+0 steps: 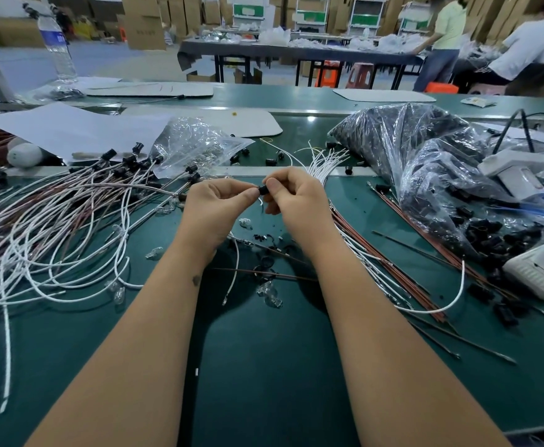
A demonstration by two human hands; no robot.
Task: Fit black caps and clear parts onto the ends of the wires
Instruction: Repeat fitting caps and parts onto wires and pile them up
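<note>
Both my hands meet above the green mat (264, 366) at the middle of the view. My right hand (293, 191) pinches a small black cap (263, 190) between thumb and fingers. My left hand (216, 204) pinches the cap's other side, where a short white wire end (260, 203) pokes out below. Loose clear parts (269, 293) and black caps (266, 264) lie on the mat under my hands. A pile of white and brown wires with caps fitted (80, 204) spreads to the left. Bare white wires (324, 161) and brown wires (393, 262) lie to the right.
A clear bag of clear parts (196, 143) sits behind my left hand. Large bags of black caps (425, 156) fill the right, with spilled caps (496, 240) and a white device (541, 269) beside them. A water bottle (58, 50) stands far left. Two people work at a far table.
</note>
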